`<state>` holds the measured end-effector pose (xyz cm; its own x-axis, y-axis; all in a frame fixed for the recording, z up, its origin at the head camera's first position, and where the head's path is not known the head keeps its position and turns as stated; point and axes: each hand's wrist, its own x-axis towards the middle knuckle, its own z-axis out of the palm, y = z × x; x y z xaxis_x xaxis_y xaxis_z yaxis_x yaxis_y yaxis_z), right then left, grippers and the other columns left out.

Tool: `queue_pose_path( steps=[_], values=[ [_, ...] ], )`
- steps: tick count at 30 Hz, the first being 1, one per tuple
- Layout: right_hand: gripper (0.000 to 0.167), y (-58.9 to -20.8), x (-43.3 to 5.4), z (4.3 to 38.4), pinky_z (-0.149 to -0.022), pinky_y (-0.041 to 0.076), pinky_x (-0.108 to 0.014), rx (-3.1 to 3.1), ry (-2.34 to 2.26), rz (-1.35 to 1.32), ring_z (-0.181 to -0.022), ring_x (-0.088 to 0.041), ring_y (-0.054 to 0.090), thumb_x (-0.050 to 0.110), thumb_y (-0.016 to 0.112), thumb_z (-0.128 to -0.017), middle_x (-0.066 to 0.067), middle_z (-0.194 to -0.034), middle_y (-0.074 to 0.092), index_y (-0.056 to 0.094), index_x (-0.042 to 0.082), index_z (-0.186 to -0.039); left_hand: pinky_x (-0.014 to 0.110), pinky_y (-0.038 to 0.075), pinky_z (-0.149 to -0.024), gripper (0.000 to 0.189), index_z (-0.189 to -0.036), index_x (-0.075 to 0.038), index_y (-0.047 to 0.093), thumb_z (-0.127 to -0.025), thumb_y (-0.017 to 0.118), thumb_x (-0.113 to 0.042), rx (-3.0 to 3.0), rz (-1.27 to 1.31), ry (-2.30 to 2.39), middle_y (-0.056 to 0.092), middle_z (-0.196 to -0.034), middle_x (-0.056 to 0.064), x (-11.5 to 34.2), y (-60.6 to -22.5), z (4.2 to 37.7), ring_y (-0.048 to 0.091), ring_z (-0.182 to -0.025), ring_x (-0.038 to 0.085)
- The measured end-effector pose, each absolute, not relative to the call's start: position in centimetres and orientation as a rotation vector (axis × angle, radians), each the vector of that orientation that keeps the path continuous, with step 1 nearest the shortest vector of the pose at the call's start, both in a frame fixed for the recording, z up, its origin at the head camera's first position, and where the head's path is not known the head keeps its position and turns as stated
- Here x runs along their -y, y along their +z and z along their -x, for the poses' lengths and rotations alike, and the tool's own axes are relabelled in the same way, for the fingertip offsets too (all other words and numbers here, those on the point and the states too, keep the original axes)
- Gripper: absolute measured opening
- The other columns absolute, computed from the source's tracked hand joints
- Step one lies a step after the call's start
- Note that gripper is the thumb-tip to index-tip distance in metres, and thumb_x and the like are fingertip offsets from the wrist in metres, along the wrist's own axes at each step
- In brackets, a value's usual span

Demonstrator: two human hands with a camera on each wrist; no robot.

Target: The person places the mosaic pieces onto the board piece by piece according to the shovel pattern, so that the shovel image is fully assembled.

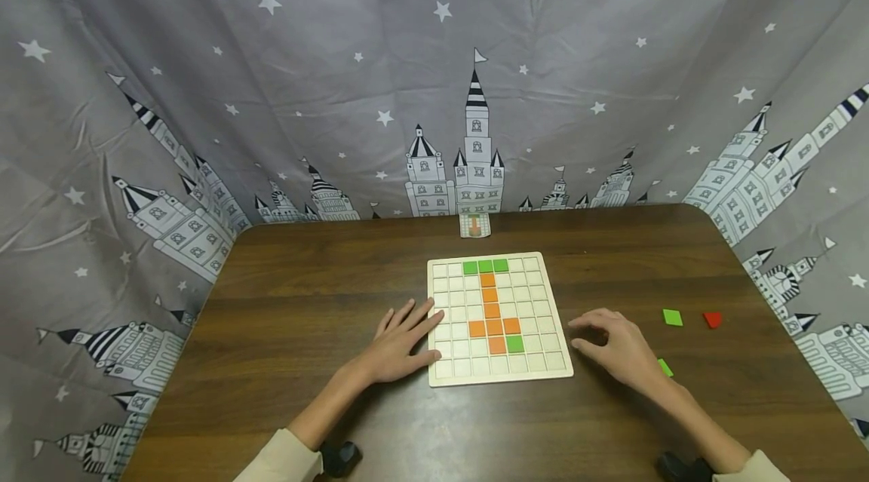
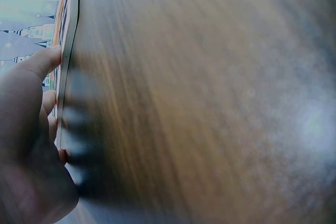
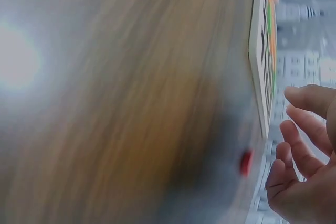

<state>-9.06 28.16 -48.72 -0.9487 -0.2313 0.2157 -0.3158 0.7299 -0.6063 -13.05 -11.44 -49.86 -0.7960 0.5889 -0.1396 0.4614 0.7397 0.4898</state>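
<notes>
A pale square grid board point(image 1: 462, 369) lies on the table, with orange tiles point(image 1: 492, 310) in a column and short crossbar. Three green tiles point(image 1: 485, 266) line its top row, and one green tile point(image 1: 515, 344) sits lower right of the column. My left hand point(image 1: 396, 355) rests at the board's left edge, fingers spread and fingertips on it. Just off the right edge hovers my right hand point(image 1: 619, 350), fingers loosely bent; the right wrist view shows nothing between its fingers point(image 3: 300, 148).
Right of my right hand lie a green tile point(image 1: 672, 317) and a red piece point(image 1: 712, 320). Another green tile point(image 1: 665, 367) is partly hidden by that hand. A small patterned card point(image 1: 474, 225) stands at the table's back edge, before a grey castle-print curtain point(image 1: 326, 105).
</notes>
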Motion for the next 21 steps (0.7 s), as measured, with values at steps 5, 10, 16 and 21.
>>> queue_pose_path(
  steps=[5, 10, 16, 21],
  values=[
    [0.024, -48.2, -31.6, 7.9, -0.087, 0.046, -0.059, 2.817, 1.002, -0.334, -0.106, -0.037, 0.061, 0.011, 0.082, -0.083, -0.008, -0.109, 0.07, 0.076, 0.009, -0.106, 0.064, 0.003, -0.113, 0.069, -0.159, -0.02, 0.031, -0.1, 0.054, -0.048, -2.655, -0.829, 0.633, 0.017, -0.165, 0.006, 11.4, -49.9, 13.1, 0.009, -0.15, 0.037],
    [0.026, -48.3, -34.3, 6.5, -0.087, 0.045, -0.054, 2.866, 0.956, -0.246, -0.108, -0.034, 0.06, 0.018, 0.083, -0.083, -0.008, -0.112, 0.069, 0.076, 0.012, -0.107, 0.065, 0.003, -0.113, 0.069, -0.159, -0.021, 0.031, -0.1, 0.054, -0.048, -2.648, -0.836, 0.635, 0.017, -0.165, 0.006, 11.5, -50.0, 13.2, 0.008, -0.15, 0.037],
    [0.031, -49.2, -36.8, 5.0, -0.083, 0.042, -0.029, 2.892, 0.93, -0.213, -0.106, -0.003, 0.054, 0.024, 0.086, -0.079, 0.0, -0.112, 0.067, 0.076, 0.017, -0.108, 0.065, 0.003, -0.113, 0.069, -0.159, -0.021, 0.031, -0.1, 0.053, -0.049, -2.646, -0.838, 0.625, 0.017, -0.166, 0.005, 11.5, -50.0, 13.3, 0.008, -0.15, 0.036],
    [0.037, -50.0, -38.3, 4.1, -0.085, 0.03, -0.01, 2.841, 1.007, -0.229, -0.107, 0.016, 0.043, 0.019, 0.089, -0.075, 0.002, -0.111, 0.066, 0.075, 0.016, -0.108, 0.065, 0.003, -0.113, 0.069, -0.159, -0.021, 0.031, -0.1, 0.053, -0.049, -2.644, -0.835, 0.627, 0.017, -0.166, 0.005, 11.5, -50.0, 13.3, 0.007, -0.15, 0.036]
  ],
)
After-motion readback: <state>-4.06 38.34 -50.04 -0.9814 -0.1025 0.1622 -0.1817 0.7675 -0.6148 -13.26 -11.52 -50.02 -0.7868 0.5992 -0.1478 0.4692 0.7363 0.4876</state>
